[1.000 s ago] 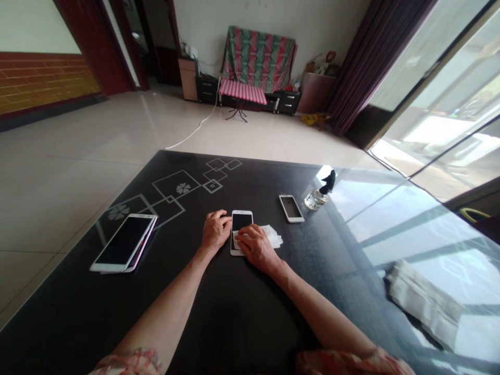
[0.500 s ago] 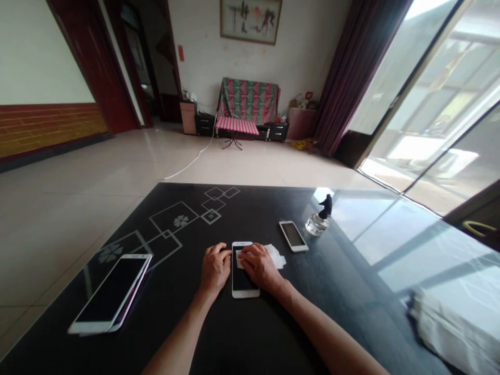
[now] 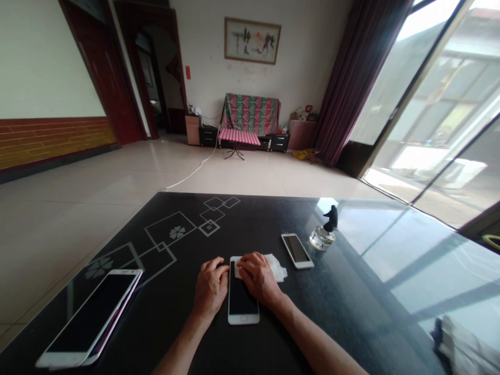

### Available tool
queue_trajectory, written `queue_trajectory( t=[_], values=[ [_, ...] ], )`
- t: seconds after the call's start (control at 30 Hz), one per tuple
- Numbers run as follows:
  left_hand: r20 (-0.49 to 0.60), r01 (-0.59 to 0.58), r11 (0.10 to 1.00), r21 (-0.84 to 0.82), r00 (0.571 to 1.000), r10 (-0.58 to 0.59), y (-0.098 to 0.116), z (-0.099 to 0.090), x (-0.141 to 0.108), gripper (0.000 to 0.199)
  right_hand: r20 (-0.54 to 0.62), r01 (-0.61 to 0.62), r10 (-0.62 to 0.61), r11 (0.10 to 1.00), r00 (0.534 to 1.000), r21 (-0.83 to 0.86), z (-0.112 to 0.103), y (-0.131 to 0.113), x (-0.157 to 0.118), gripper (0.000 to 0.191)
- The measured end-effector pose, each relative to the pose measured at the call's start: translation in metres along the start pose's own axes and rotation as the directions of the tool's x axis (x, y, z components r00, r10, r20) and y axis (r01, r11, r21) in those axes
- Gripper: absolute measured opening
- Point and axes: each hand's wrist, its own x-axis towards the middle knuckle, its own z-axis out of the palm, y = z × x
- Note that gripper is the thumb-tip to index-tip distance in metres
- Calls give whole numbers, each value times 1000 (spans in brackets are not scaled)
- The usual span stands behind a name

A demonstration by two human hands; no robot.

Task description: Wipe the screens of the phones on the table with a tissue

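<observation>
A white smartphone with a dark screen lies face up on the black table, between my hands. My left hand rests at its left side, fingers curled in and fingertips against the upper left edge. Over the upper part of the screen, my right hand presses down with bent fingers on a white tissue. Part of the tissue sticks out to the right of that hand; the rest is hidden under the fingers. The phone's round-ended button strip shows at its near end.
A smaller white phone lies to the right, beside a clear glass bottle with a black spray head. Large stacked phones lie at the left. A greyish cloth sits at the right of the black table.
The view has tilted up, so the table's things appear lower. My right hand has slid slightly toward the phone's far end with the tissue. My left hand stays at the phone's edge.
</observation>
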Motion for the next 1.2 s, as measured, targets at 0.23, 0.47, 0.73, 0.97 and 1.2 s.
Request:
queue_trajectory(
  t=[0.23,0.47,0.73,0.97,1.2],
  values=[
    [40,-65,995,81,997,62,-2,2,0,30,-38,-28,29,1000,999,10,1,1,0,17],
    [209,-175,972,154,968,141,0,-3,19,38,-31,-60,61,998,998,23,0,-1,-1,18],
    [209,-255,961,-108,939,273,-26,2,43,30,-27,-62,62,998,998,16,-1,0,0,16],
    [284,-246,948,-201,912,297,-37,-2,53,26,-18,-58,58,998,998,-2,0,-1,0,16],
    [278,-264,942,-208,907,316,-42,2,55,25,-26,-21,21,999,999,26,-2,-1,-1,17]
  ],
)
